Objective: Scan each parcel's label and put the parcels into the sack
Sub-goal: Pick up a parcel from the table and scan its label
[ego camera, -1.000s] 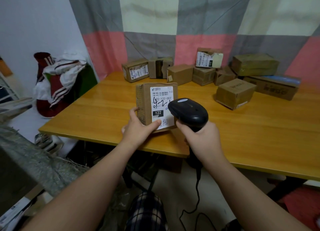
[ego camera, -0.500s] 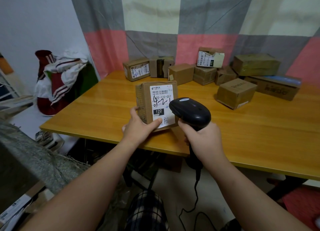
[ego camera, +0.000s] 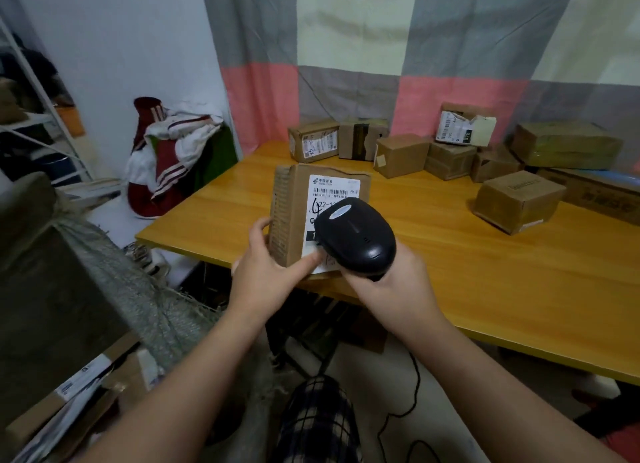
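My left hand (ego camera: 268, 272) holds a brown cardboard parcel (ego camera: 294, 206) upright at the near edge of the wooden table (ego camera: 485, 272), its white label (ego camera: 332, 188) facing me. My right hand (ego camera: 394, 282) grips a black handheld scanner (ego camera: 356, 239), whose head covers the lower right part of the label. Several more cardboard parcels (ego camera: 519, 202) sit along the back of the table. The grey woven sack (ego camera: 114, 272) stands open at my lower left, with flat parcels (ego camera: 86, 376) visible inside.
A checked curtain (ego camera: 381, 46) hangs behind the table. Red and white clothing (ego camera: 166, 157) is piled against the white wall at left, beside a metal rack (ego camera: 34, 116). The scanner's black cable (ego camera: 412, 386) trails down to the floor near my checked trouser leg (ego camera: 318, 421).
The scanner has moved left and up over the label, hiding more of it. The view has shifted left, bringing the sack further into view.
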`<action>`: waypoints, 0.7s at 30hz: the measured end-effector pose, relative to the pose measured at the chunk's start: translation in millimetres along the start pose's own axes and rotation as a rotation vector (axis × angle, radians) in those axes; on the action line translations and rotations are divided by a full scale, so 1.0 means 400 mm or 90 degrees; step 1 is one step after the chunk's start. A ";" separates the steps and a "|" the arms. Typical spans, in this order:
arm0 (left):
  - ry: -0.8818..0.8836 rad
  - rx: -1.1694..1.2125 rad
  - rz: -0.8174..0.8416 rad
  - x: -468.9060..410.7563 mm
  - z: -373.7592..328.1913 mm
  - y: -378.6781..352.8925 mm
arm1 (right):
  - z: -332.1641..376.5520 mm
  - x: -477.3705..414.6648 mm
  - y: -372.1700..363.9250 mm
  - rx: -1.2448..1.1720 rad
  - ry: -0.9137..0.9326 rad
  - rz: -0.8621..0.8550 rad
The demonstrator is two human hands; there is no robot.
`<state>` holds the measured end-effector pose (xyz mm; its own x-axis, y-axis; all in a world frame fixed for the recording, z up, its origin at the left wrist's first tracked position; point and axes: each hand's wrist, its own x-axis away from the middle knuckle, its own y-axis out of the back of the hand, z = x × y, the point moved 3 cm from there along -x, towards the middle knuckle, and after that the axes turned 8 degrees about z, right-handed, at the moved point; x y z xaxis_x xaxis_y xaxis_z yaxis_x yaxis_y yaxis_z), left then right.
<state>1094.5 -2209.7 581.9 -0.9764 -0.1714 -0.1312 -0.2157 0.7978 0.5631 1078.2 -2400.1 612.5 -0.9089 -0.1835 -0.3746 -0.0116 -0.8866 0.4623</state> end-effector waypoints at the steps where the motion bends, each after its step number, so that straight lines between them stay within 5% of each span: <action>1: 0.010 0.012 -0.030 0.032 0.024 0.040 | 0.017 -0.001 -0.027 -0.005 0.016 0.022; 10: 0.169 -0.041 -0.293 0.382 0.314 0.401 | 0.098 0.042 -0.424 -0.035 0.012 0.322; 14: 0.269 -0.234 -0.273 0.443 0.432 0.465 | 0.032 0.089 -0.544 0.258 -0.023 0.351; 21: 0.246 -0.540 -0.168 0.367 0.517 0.474 | -0.054 0.110 -0.594 0.230 -0.124 0.457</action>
<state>911.8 -1964.2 500.8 -0.7983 -0.5843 -0.1457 -0.2146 0.0499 0.9754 1050.1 -2206.7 468.8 -0.8022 -0.5464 0.2409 0.4962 -0.3855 0.7780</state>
